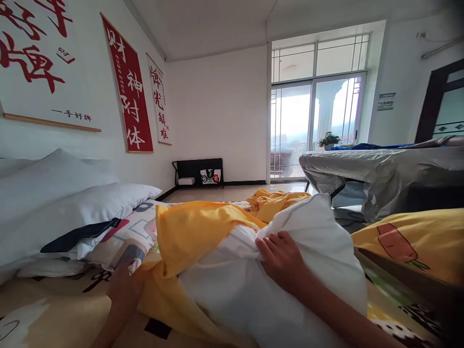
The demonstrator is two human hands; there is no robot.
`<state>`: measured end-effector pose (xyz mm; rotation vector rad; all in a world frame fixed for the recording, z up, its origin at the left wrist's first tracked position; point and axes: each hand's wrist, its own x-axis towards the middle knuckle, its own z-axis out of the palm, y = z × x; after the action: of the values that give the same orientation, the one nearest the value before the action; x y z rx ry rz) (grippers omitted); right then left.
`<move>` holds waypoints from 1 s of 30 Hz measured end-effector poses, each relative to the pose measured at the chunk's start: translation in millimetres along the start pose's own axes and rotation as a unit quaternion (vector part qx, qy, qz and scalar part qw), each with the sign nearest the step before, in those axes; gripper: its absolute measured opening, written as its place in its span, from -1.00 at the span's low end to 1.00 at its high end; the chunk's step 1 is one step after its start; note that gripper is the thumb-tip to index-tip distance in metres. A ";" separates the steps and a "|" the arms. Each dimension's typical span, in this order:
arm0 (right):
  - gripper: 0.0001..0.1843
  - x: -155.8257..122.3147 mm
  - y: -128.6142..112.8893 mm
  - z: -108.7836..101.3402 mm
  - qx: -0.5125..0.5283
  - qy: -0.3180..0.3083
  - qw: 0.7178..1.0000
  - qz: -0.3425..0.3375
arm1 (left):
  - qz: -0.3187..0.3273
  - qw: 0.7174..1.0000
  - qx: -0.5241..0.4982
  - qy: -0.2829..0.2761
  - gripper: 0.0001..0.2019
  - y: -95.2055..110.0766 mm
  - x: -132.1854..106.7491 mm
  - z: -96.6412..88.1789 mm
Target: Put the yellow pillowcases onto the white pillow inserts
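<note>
A white pillow (pixel 308 227) lies partly inside a yellow pillowcase (pixel 199 222) in front of me. My right hand (pixel 281 261) is closed on the pillow's bunched white fabric, near the edge of the case. At the left, my left hand (pixel 125 285) grips the lower left part of the yellow pillowcase; its fingertips are partly hidden. The far end of the pillow sticks out of the case on the right, and the part under the yellow cloth is hidden.
White pillows (pixel 87 208) and a patterned pillow (pixel 134 227) are piled at left. A yellow pillow with a carrot print (pixel 409 237) lies at right, crumpled yellow cloth (pixel 279 200) beyond. A plastic-covered table (pixel 362 164) stands behind. Patterned bedding (pixel 65 304) lies underneath.
</note>
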<state>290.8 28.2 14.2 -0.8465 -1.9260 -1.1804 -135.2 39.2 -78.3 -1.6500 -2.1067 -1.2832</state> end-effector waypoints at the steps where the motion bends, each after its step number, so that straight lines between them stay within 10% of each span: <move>1: -0.72 -5.2 -7.9 1.1 0.009 0.012 1.000 -0.011 | 0.064 0.996 0.001 0.060 -0.59 12.6 -7.0 -1.6; 3: -0.69 -10.8 -19.4 2.1 0.023 0.021 0.999 -0.016 | 0.248 0.957 -0.012 0.151 -0.57 49.6 -22.5 -9.2; 6: -0.69 -11.1 -27.4 -2.2 0.035 0.020 0.999 -0.015 | 0.407 0.909 -0.007 0.089 -0.44 119.0 -39.7 -20.5; 11: -0.69 -14.7 -30.4 -18.3 0.057 0.009 0.998 -0.033 | 0.401 0.915 0.006 0.044 -0.42 198.6 -29.9 -17.6; 24: -0.58 -0.4 -47.4 -65.7 0.004 0.002 0.999 0.034 | 0.225 0.957 -0.126 -0.131 -0.93 244.3 -12.3 -30.8; 30: -0.61 8.6 -78.1 -23.3 0.104 -0.077 0.991 0.024 | 0.275 0.955 -0.069 -0.087 -0.93 250.9 -22.8 -27.7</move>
<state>228.0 -20.5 -6.0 -0.8876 -2.0989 -0.8888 78.8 7.4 53.7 -2.2644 -1.4810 -1.1455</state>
